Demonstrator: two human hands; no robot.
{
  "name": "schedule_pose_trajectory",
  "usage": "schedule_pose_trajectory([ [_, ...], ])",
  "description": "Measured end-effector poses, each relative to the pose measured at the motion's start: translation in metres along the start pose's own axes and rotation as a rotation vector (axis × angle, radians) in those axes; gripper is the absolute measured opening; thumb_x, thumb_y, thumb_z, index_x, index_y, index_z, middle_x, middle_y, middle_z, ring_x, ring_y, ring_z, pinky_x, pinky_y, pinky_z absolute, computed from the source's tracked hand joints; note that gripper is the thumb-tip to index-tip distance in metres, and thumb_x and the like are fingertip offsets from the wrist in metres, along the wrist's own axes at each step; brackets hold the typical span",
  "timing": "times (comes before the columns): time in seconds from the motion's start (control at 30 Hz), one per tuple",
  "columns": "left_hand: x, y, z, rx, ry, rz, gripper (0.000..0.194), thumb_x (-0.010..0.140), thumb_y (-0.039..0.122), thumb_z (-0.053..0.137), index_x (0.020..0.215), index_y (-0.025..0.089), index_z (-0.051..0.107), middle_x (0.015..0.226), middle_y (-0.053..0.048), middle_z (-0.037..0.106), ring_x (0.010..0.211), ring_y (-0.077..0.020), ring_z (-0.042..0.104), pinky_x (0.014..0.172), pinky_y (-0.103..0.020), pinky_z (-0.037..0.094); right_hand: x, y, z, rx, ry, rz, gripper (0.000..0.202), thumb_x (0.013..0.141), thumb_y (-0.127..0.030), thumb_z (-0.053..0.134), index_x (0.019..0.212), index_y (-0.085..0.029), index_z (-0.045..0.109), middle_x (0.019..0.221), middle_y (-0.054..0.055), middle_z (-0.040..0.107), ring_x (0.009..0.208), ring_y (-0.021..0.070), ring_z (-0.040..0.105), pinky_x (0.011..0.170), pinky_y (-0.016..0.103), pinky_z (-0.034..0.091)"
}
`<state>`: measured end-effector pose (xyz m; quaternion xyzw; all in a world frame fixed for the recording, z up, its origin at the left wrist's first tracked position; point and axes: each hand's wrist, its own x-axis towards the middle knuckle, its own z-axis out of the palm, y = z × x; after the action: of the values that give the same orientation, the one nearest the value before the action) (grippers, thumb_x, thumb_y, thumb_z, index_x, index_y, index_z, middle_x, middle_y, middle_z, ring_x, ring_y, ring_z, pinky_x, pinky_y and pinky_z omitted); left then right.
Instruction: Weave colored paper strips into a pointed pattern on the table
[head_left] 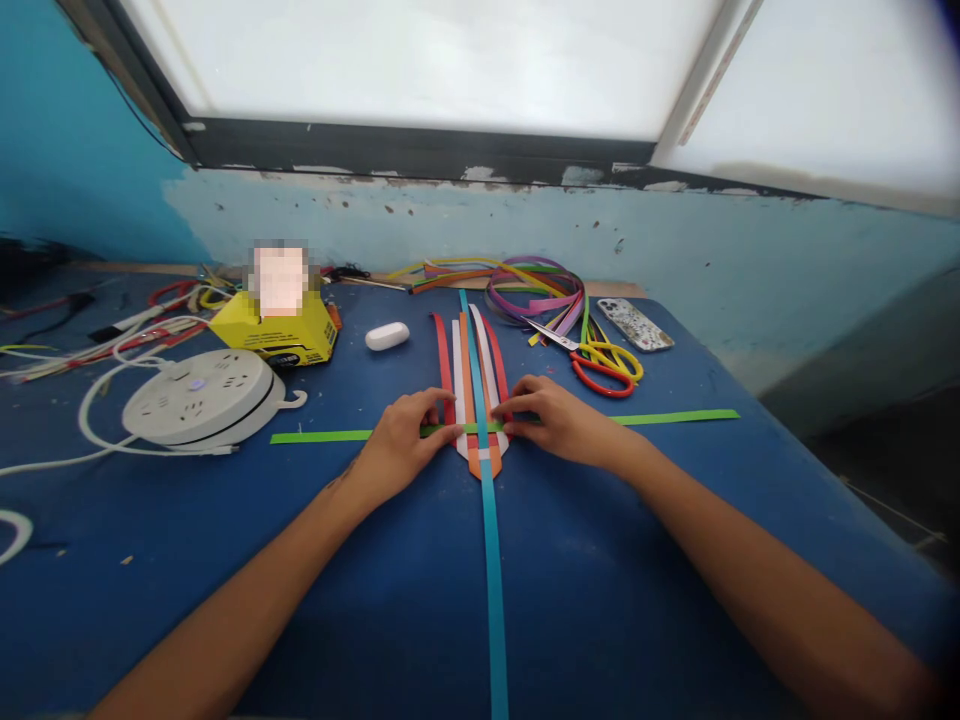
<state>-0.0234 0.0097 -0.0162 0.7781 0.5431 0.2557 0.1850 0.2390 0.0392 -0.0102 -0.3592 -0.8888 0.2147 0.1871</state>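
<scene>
A woven piece of flat strips (484, 465) lies in front of me, with red, white and orange strips fanning away towards the wall. One long blue strip (491, 560) runs through its middle towards me. Crosswise over the weave lies a long green strip (675, 416), passing under the blue one. My left hand (409, 430) has its thumb and forefinger closed on the green strip at the left edge of the weave. At the right edge my right hand (559, 420) pinches the same green strip, fingertips touching the upright strips.
Behind the weave are red-and-yellow-handled scissors (604, 366), coiled coloured strips (536, 280) and a phone (636, 324). To the left are a white case (387, 336), a yellow box (281, 330), and a round white power strip (202, 395) with cables. The blue table (637, 590) ends at right.
</scene>
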Motion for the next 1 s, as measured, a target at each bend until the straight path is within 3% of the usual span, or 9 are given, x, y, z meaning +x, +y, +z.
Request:
schedule_pose_trajectory([
  [0.33,0.000,0.001,-0.005,0.003,-0.042,-0.085,0.036,0.090,0.040,0.067,0.120,0.022,0.059,0.076,0.003,0.060,0.069,-0.0187,0.058,0.066,-0.031,0.041,-0.001,-0.005,-0.002,-0.066,-0.039,0.056,0.029,0.096,-0.031,0.068,0.122,-0.024,0.077,0.108,0.012,0.060,0.098,0.0248,0.059,0.095,0.043,0.046],
  [0.63,-0.004,-0.001,-0.017,0.019,-0.063,-0.058,0.039,0.092,0.042,0.064,0.125,0.024,0.058,0.081,0.002,0.064,0.072,-0.0194,0.061,0.069,-0.033,0.042,0.000,-0.004,-0.002,-0.034,-0.017,0.065,0.026,0.094,-0.028,0.071,0.119,-0.025,0.079,0.102,0.010,0.061,0.093,0.0222,0.059,0.090,0.039,0.046],
  [0.83,-0.004,-0.001,-0.011,0.068,-0.017,-0.083,0.047,0.093,0.050,0.064,0.130,0.022,0.055,0.084,0.000,0.065,0.076,-0.0209,0.063,0.071,-0.035,0.044,0.002,-0.005,-0.004,-0.020,-0.025,0.076,0.024,0.094,-0.029,0.072,0.116,-0.023,0.080,0.102,0.010,0.064,0.090,0.0217,0.060,0.090,0.039,0.046],
  [1.0,-0.003,0.000,-0.002,0.090,0.035,0.016,0.047,0.092,0.042,0.067,0.134,0.027,0.053,0.084,0.001,0.064,0.077,-0.0198,0.062,0.072,-0.033,0.045,0.002,-0.003,-0.003,0.010,-0.011,0.068,0.025,0.096,-0.023,0.067,0.117,-0.025,0.079,0.101,0.010,0.064,0.090,0.0206,0.061,0.090,0.038,0.046],
])
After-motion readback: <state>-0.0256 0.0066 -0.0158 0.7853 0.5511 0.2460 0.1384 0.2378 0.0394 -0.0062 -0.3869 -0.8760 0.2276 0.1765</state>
